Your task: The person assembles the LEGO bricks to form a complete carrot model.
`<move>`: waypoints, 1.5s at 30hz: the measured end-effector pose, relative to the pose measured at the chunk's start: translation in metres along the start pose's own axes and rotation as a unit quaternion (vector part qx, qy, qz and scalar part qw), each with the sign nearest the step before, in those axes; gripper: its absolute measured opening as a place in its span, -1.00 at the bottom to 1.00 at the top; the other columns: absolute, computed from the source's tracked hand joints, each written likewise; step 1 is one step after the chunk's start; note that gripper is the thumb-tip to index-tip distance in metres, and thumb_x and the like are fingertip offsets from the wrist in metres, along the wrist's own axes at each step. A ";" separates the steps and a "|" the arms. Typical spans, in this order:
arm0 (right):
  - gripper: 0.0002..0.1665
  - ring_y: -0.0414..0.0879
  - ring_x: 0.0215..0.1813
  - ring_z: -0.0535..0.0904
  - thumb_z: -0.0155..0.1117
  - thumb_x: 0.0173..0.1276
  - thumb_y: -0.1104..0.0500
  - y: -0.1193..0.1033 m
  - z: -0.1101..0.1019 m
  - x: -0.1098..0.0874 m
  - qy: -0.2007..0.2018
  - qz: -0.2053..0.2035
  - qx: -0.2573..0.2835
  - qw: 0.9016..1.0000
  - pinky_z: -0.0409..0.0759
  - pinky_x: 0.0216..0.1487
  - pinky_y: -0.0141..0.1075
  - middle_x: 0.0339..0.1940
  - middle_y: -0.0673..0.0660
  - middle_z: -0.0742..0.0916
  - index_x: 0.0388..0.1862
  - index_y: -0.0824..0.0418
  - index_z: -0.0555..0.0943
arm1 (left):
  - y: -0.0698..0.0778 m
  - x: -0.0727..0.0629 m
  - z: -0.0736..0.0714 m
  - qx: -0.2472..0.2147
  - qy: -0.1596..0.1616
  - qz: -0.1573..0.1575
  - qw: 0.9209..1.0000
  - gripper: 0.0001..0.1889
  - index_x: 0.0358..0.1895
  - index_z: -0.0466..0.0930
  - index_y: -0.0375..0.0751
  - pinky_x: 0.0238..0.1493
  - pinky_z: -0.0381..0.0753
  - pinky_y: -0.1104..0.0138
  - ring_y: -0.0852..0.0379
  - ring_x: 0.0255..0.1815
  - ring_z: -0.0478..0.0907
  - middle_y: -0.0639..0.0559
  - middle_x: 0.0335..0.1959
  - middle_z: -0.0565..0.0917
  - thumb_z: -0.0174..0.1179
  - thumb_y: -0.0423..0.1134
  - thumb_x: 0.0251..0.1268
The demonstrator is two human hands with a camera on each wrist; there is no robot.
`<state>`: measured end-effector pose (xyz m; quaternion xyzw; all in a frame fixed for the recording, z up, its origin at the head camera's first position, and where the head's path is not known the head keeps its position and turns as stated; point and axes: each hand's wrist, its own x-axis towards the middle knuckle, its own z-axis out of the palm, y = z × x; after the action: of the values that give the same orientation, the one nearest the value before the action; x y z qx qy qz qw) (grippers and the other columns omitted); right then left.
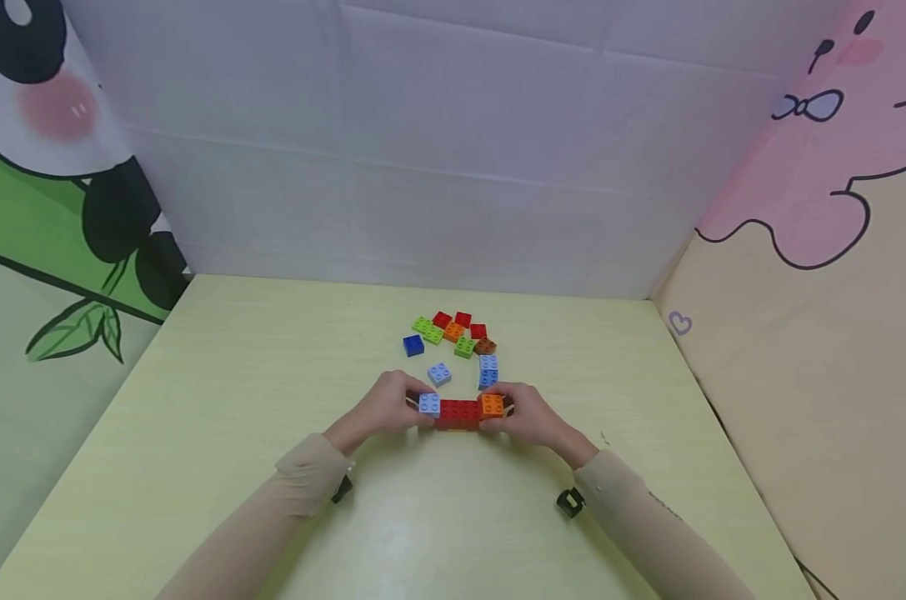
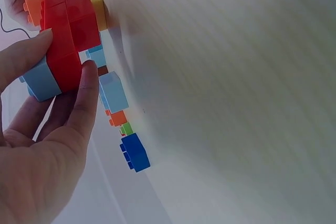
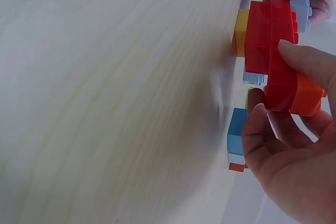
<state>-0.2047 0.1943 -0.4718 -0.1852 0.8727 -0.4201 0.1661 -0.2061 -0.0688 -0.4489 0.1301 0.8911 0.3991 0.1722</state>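
A built piece of toy building bricks stands in the middle of the table, its long red part point(image 1: 459, 412) running left to right. On its left end sits a light blue brick point(image 1: 429, 405), and on its right end an orange brick point(image 1: 492, 406). Under the red middle shows a yellow brick point(image 2: 96, 7), close over the tabletop. My left hand point(image 1: 387, 404) grips the light blue end, thumb on the red side in the left wrist view. The orange end is held by my right hand point(image 1: 530, 414), thumb and fingers on either side of the red.
Just behind lie a light blue brick point(image 1: 439, 374) and a light blue stack point(image 1: 488, 372). Farther back are a dark blue brick point(image 1: 413, 346), a brown brick point(image 1: 486, 347), an orange brick point(image 1: 454, 332), and several lime green point(image 1: 464, 347) and red bricks point(image 1: 442, 319). A pale wall point(image 1: 422, 208) closes the back.
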 end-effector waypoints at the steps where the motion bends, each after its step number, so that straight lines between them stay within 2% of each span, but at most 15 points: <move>1: -0.49 -0.07 -0.11 0.49 0.46 0.16 0.05 0.000 0.000 0.000 0.000 0.000 -0.001 1.000 0.51 -0.14 -0.22 -0.10 -0.04 0.60 0.09 0.11 0.58 | 0.000 0.000 0.000 0.000 0.000 -0.002 1.000 -0.62 -0.06 0.70 -0.19 -0.24 0.58 0.32 0.13 -0.25 0.55 0.08 -0.24 0.62 0.48 -0.35 -0.05; 9: -0.50 -0.06 -0.10 0.49 0.47 0.16 0.07 -0.001 0.002 0.000 0.005 0.005 -0.002 1.000 0.51 -0.12 -0.22 -0.11 -0.03 0.60 0.08 0.11 0.59 | -0.001 0.002 0.002 0.013 0.000 -0.004 1.000 -0.61 -0.06 0.70 -0.18 -0.21 0.56 0.30 0.13 -0.24 0.52 0.08 -0.24 0.61 0.48 -0.33 -0.06; 21: -0.55 -0.07 -0.08 0.49 0.48 0.14 0.07 0.000 0.002 0.000 0.010 -0.003 0.008 1.000 0.51 -0.09 -0.21 -0.13 -0.04 0.62 0.02 0.10 0.61 | 0.003 0.002 0.009 0.036 0.027 -0.008 0.999 -0.60 -0.10 0.69 -0.17 -0.13 0.53 0.23 0.10 -0.19 0.48 0.05 -0.19 0.61 0.50 -0.32 -0.12; 26: -0.55 -0.07 -0.09 0.49 0.49 0.13 0.07 0.000 0.003 0.000 0.015 -0.005 0.006 1.000 0.51 -0.10 -0.21 -0.15 -0.05 0.62 0.00 0.10 0.61 | -0.001 0.006 0.017 0.026 0.035 0.000 0.999 -0.61 -0.11 0.69 -0.14 -0.06 0.50 0.15 0.05 -0.11 0.46 0.02 -0.14 0.60 0.50 -0.34 -0.13; 30: -0.55 -0.07 -0.09 0.49 0.49 0.13 0.08 -0.001 0.003 0.000 0.017 -0.006 0.005 1.000 0.51 -0.10 -0.20 -0.15 -0.05 0.62 0.00 0.11 0.61 | -0.003 0.009 0.024 0.011 0.041 -0.006 0.999 -0.61 -0.13 0.70 -0.09 -0.02 0.48 0.11 0.02 -0.06 0.45 0.01 -0.11 0.58 0.50 -0.33 -0.16; 34: -0.55 -0.07 -0.10 0.49 0.49 0.13 0.08 -0.001 0.002 0.000 0.018 -0.009 0.002 1.000 0.50 -0.10 -0.20 -0.15 -0.05 0.62 0.01 0.10 0.61 | -0.002 0.009 0.028 0.003 0.054 -0.015 0.998 -0.62 -0.17 0.70 -0.04 -0.05 0.45 0.12 0.01 -0.07 0.41 0.02 -0.13 0.55 0.54 -0.24 -0.18; 39: -0.56 -0.07 -0.10 0.49 0.49 0.13 0.07 0.000 0.002 0.000 0.020 -0.007 -0.001 1.000 0.50 -0.11 -0.20 -0.17 -0.06 0.62 0.01 0.09 0.62 | 0.000 0.009 0.031 -0.004 0.064 -0.007 0.998 -0.61 -0.16 0.71 0.00 -0.09 0.43 0.14 0.02 -0.08 0.40 0.03 -0.13 0.56 0.55 -0.11 -0.16; 45: -0.48 -0.08 -0.10 0.49 0.51 0.10 0.08 0.001 -0.001 -0.001 0.010 -0.014 -0.013 1.000 0.51 -0.11 -0.22 -0.11 -0.07 0.62 0.06 0.09 0.61 | 0.000 0.010 0.034 -0.004 0.059 -0.008 0.998 -0.64 -0.16 0.72 0.04 -0.04 0.41 0.10 0.01 -0.05 0.38 0.03 -0.11 0.55 0.54 -0.12 -0.13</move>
<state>-0.2043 0.1963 -0.4715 -0.1959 0.8770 -0.4126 0.1493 -0.2010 -0.0425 -0.4722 0.0988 0.8991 0.4085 0.1228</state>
